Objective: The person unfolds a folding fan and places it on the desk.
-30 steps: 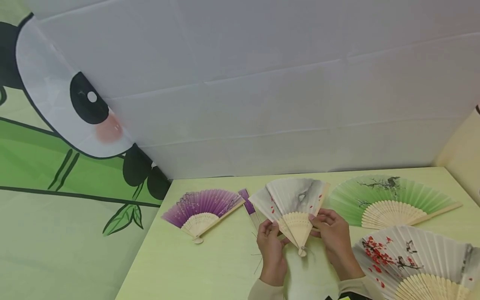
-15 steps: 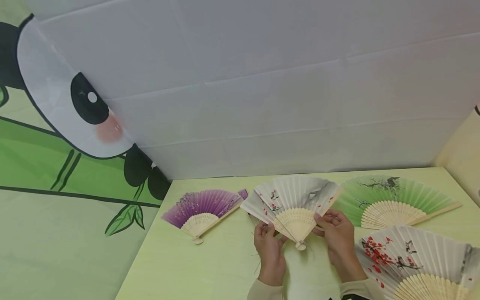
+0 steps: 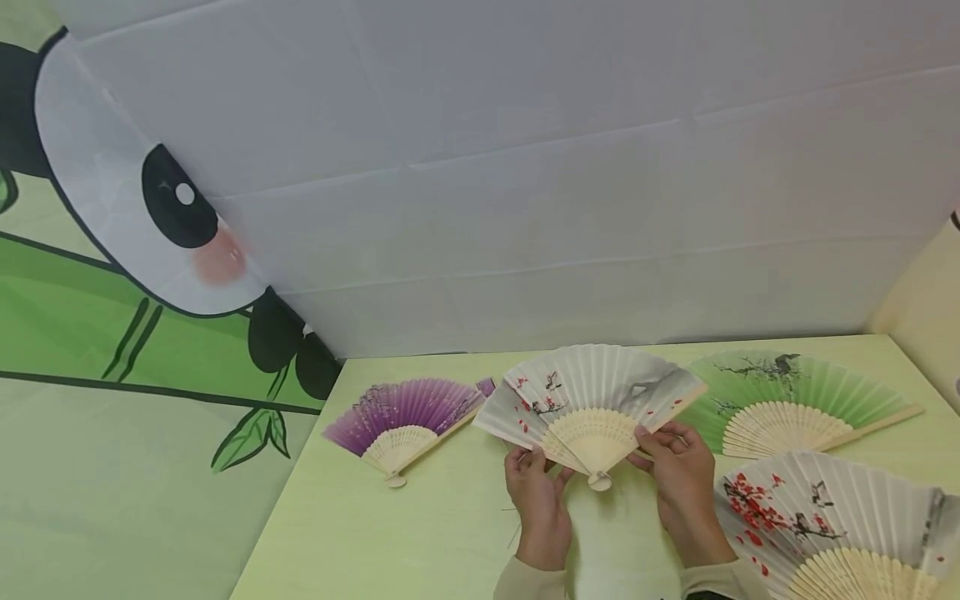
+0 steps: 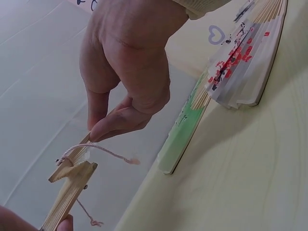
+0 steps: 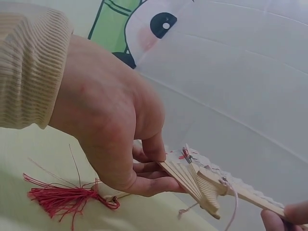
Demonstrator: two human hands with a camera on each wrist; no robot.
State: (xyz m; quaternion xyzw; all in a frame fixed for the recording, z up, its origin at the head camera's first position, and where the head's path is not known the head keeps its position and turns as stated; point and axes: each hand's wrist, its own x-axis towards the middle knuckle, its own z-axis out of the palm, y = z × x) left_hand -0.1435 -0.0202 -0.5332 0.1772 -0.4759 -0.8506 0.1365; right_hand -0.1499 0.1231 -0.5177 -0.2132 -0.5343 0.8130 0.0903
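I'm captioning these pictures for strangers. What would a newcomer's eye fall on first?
Probably the big cartoon face at the head view's left, with its dark eye and pink cheek. Next, low and right of centre, the spread white fan held between the left hand and right hand. In the right wrist view, the red tassel at lower left stands out.

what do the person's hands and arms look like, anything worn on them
Both the left hand and right hand are ungloved, with no rings showing. The left sleeve and right sleeve are long and pale beige, finely ribbed in the right wrist view. Something dark by the right cuff is too cut off to identify.
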